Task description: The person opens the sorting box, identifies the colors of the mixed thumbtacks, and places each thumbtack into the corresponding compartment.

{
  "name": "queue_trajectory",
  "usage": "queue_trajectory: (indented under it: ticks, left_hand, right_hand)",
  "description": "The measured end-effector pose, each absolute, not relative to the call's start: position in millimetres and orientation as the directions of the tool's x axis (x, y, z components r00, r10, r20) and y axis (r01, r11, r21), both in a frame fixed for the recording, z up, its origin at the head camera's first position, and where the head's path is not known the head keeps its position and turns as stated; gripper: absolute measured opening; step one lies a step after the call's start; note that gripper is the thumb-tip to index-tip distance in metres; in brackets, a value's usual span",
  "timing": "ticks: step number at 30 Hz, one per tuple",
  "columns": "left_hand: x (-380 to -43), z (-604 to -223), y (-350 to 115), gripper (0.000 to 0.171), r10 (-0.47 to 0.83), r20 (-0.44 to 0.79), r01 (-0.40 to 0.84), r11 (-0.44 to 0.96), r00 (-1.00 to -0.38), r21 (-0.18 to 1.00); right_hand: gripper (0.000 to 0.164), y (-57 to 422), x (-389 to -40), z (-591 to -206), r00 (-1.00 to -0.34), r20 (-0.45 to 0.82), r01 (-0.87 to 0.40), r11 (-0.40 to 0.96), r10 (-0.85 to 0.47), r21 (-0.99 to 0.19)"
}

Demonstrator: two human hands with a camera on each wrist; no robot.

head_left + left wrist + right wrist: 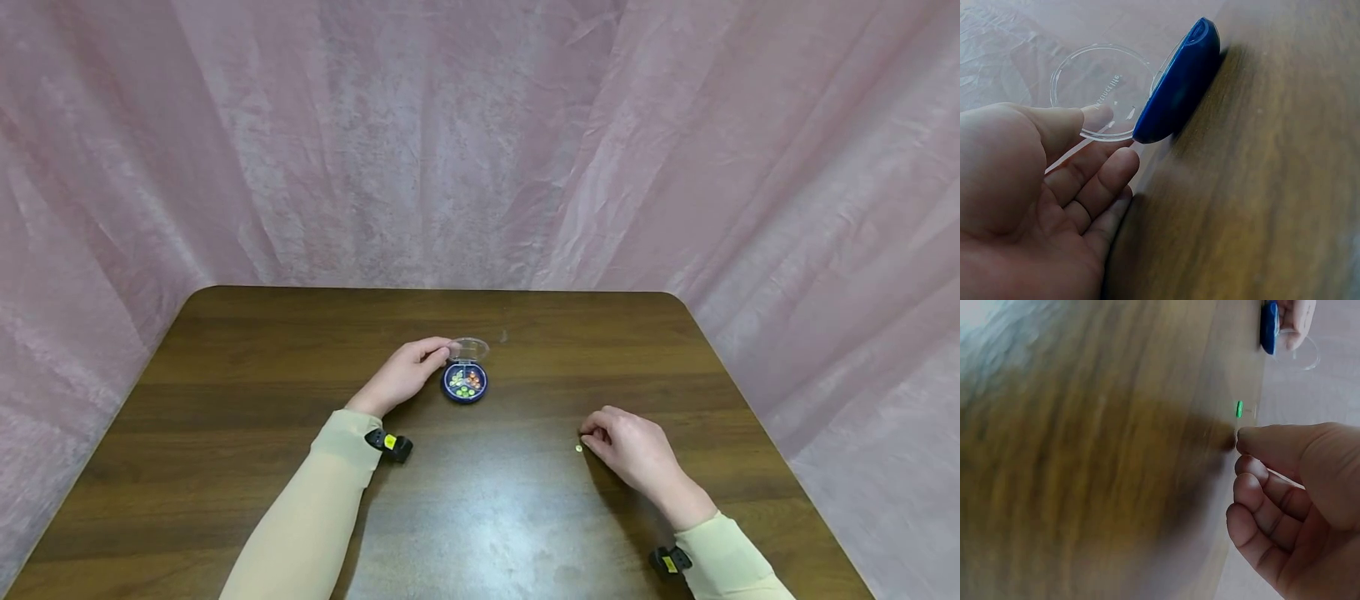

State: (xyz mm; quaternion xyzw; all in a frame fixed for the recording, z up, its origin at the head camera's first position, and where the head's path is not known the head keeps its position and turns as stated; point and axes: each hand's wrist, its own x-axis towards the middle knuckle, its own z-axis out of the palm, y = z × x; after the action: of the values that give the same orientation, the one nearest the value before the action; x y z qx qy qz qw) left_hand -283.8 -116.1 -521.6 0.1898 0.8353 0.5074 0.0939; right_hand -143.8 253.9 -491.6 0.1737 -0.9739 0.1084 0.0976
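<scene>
A round blue case [465, 397] stands on the table with its clear hinged lid [470, 349] raised. Small green, yellowish and orange-red pieces [466, 383] lie in its divided compartments. My left hand [409, 372] pinches the lid's rim at its left side, thumb on one face and fingers behind, as the left wrist view shows. Over the table's right half is my right hand [632, 446], its fingers loosely bent and nothing visible in them. Just beyond its thumb tip lies a small flat green piece [1239, 409], apart from the fingers.
The brown wooden table [300, 333] has rounded far corners. Pink curtains [420, 150] hang behind it and along both sides. A small clear mark or scrap [503, 336] shows on the table to the right of the lid. Each wrist wears a small black camera.
</scene>
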Motion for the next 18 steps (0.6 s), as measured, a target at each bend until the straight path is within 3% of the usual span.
queue_trajectory:
  ticks: [18]
  left_hand:
    - [-285.2,-522.1,-117.4,0.034,0.418,0.057,0.242,0.406,-0.907,0.881]
  right_hand:
    - [0.013,246.8,-139.1,-483.7,-0.917,0.213,-0.379,0.901,-0.337,-0.209]
